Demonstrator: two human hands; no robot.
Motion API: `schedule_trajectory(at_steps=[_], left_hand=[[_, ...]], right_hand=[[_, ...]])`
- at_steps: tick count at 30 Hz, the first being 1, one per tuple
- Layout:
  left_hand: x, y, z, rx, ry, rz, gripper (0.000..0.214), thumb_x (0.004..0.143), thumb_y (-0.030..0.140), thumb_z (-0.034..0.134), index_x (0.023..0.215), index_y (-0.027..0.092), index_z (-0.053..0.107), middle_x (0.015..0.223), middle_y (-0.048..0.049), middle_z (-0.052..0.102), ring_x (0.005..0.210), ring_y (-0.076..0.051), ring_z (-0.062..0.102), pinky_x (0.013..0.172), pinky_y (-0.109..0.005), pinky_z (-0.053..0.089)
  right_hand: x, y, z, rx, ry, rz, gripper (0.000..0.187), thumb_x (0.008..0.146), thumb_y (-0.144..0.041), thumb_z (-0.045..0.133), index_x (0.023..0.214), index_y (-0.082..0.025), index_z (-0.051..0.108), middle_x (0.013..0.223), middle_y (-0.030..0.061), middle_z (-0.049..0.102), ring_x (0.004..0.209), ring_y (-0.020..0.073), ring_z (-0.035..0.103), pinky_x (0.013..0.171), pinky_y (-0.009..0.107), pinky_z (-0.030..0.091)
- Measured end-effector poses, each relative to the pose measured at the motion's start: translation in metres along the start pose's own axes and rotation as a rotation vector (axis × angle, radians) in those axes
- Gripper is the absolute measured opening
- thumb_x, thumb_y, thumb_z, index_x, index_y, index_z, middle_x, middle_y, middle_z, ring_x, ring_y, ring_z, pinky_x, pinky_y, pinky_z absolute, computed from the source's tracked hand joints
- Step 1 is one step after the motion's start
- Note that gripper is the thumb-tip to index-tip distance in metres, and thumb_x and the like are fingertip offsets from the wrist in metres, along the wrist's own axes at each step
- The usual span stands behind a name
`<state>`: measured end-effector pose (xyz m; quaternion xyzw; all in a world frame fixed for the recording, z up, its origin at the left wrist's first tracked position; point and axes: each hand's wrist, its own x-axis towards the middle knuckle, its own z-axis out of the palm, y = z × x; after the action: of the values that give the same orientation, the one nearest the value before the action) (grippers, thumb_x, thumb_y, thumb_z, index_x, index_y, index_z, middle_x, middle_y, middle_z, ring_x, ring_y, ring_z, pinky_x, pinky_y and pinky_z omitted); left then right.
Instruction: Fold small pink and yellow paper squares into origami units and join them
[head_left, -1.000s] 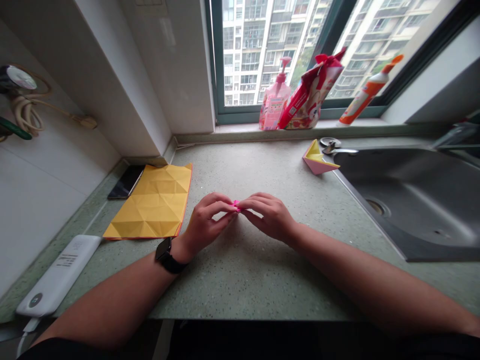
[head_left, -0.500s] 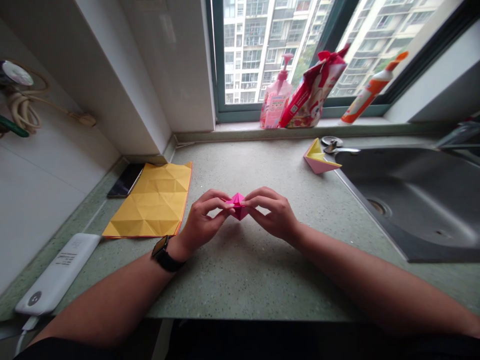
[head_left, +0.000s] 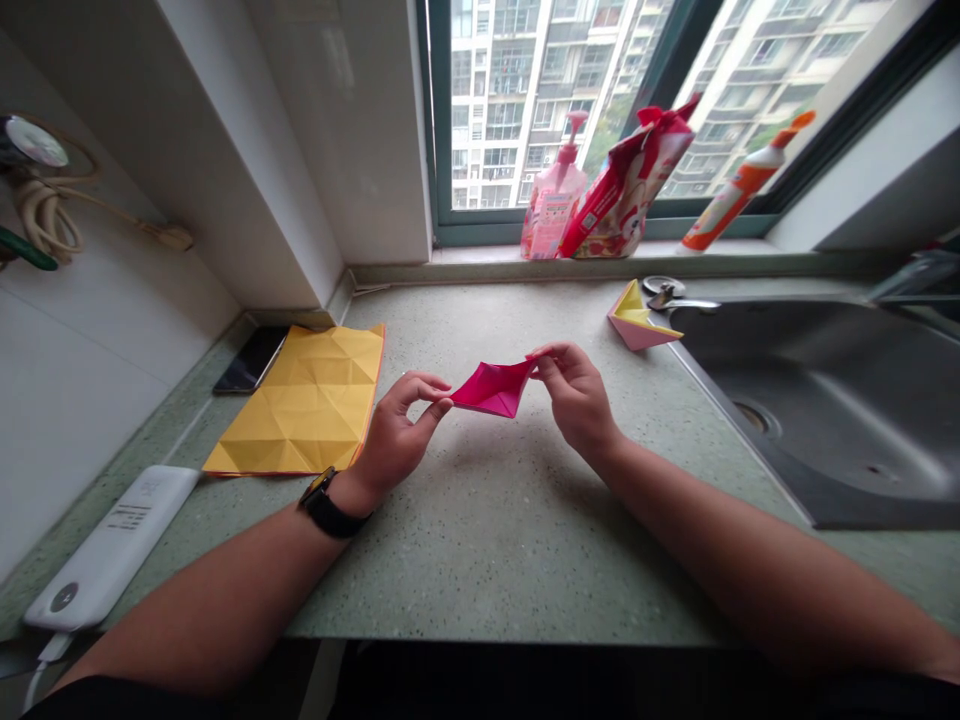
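Observation:
A folded pink origami paper (head_left: 495,388) is stretched between my two hands above the counter, its middle opened into a shallow hollow. My left hand (head_left: 397,425) pinches its left corner between thumb and fingers. Its right corner, held a little higher, is pinched by my right hand (head_left: 579,395). Creased yellow paper sheets (head_left: 300,405) lie to the left of my left hand, with orange edges showing beneath. A folded yellow and pink paper piece (head_left: 641,320) sits beyond my right hand, near the sink.
A steel sink (head_left: 750,490) fills the right side. At left lie a dark phone (head_left: 251,360) and a white power bank (head_left: 112,545) with a cable. A pump bottle (head_left: 553,205), red bag (head_left: 630,190) and orange-white bottle (head_left: 739,190) stand on the windowsill.
The pink paper has gone from a compact folded shape to a wider, opened one. My right hand has moved right and slightly up, away from my left hand, which shifted slightly left.

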<state>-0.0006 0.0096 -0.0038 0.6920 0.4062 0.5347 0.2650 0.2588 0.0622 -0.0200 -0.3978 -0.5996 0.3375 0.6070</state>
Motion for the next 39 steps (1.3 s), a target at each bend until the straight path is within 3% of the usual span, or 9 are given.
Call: schedule_trajectory(at_steps=[8,13,16,19,23,29,34,37,39], left_hand=[[0.003,-0.005,0.001,-0.136,0.046,-0.160,0.025,0.100,0.043,0.076,0.091,0.021,0.069,0.110,-0.0071,0.074,0.105,-0.023,0.071,0.099,-0.039,0.057],[0.005,-0.010,0.000,-0.100,0.046,-0.218,0.024,0.101,0.043,0.073,0.093,0.020,0.068,0.106,-0.0065,0.073,0.102,-0.022,0.071,0.096,-0.038,0.059],[0.004,-0.012,0.000,-0.001,0.018,-0.164,0.018,0.105,0.037,0.066,0.097,0.021,0.066,0.106,-0.0063,0.071,0.104,-0.022,0.071,0.097,-0.039,0.060],[0.001,-0.009,-0.002,0.173,-0.007,0.015,0.012,0.105,0.030,0.065,0.114,0.023,0.064,0.124,-0.0092,0.068,0.120,-0.025,0.069,0.103,-0.045,0.061],[-0.004,0.003,-0.006,0.396,-0.103,0.263,0.043,0.100,0.030,0.077,0.138,0.026,0.057,0.153,-0.0155,0.056,0.145,-0.033,0.056,0.122,-0.058,0.050],[-0.010,0.010,-0.004,0.602,-0.229,0.338,0.038,0.099,0.036,0.081,0.129,0.024,0.062,0.170,-0.0204,0.043,0.147,-0.040,0.057,0.116,-0.062,0.054],[-0.009,0.011,-0.002,0.570,-0.244,0.309,0.017,0.102,0.023,0.072,0.117,0.021,0.063,0.160,-0.0199,0.057,0.120,-0.032,0.075,0.099,-0.051,0.064],[-0.007,0.014,-0.002,0.514,-0.246,0.328,0.010,0.103,0.018,0.067,0.111,0.023,0.064,0.140,-0.0135,0.072,0.123,-0.031,0.074,0.101,-0.048,0.062],[-0.006,0.014,-0.002,0.465,-0.225,0.320,0.008,0.104,0.016,0.064,0.107,0.023,0.063,0.120,-0.0093,0.077,0.111,-0.027,0.076,0.095,-0.043,0.063]], right_hand=[[0.012,0.014,-0.007,0.250,0.162,0.270,0.035,0.090,-0.056,0.082,0.095,-0.029,0.061,0.095,-0.0035,0.069,0.089,0.0166,0.070,0.088,0.035,0.062],[0.014,0.016,-0.009,0.296,0.173,0.326,0.039,0.088,-0.058,0.083,0.094,-0.029,0.058,0.093,-0.0039,0.068,0.090,0.0170,0.071,0.086,0.035,0.063],[0.013,0.014,-0.008,0.297,0.163,0.276,0.038,0.090,-0.057,0.083,0.095,-0.029,0.058,0.093,-0.0042,0.067,0.090,0.0165,0.070,0.088,0.037,0.065],[0.010,0.008,-0.005,0.247,0.146,0.173,0.033,0.095,-0.055,0.079,0.097,-0.029,0.059,0.093,-0.0037,0.066,0.088,0.0161,0.070,0.088,0.038,0.066],[0.002,-0.003,0.001,0.135,0.088,0.047,0.023,0.099,-0.048,0.076,0.099,-0.029,0.064,0.092,-0.0016,0.067,0.085,0.0169,0.069,0.084,0.038,0.067],[-0.018,-0.025,0.010,-0.010,-0.044,-0.093,0.009,0.104,-0.036,0.069,0.102,-0.028,0.071,0.103,0.0039,0.070,0.098,0.0213,0.069,0.080,0.038,0.066],[-0.026,-0.041,0.012,-0.030,-0.164,-0.208,0.009,0.105,-0.025,0.068,0.103,-0.029,0.075,0.106,0.0050,0.070,0.101,0.0214,0.069,0.076,0.036,0.066],[-0.026,-0.044,0.012,-0.029,-0.181,-0.231,0.010,0.106,-0.024,0.067,0.104,-0.029,0.076,0.107,0.0052,0.069,0.100,0.0213,0.069,0.076,0.036,0.066],[-0.026,-0.043,0.012,-0.024,-0.181,-0.237,0.010,0.107,-0.025,0.066,0.104,-0.029,0.074,0.106,0.0052,0.069,0.101,0.0216,0.070,0.078,0.037,0.066]])
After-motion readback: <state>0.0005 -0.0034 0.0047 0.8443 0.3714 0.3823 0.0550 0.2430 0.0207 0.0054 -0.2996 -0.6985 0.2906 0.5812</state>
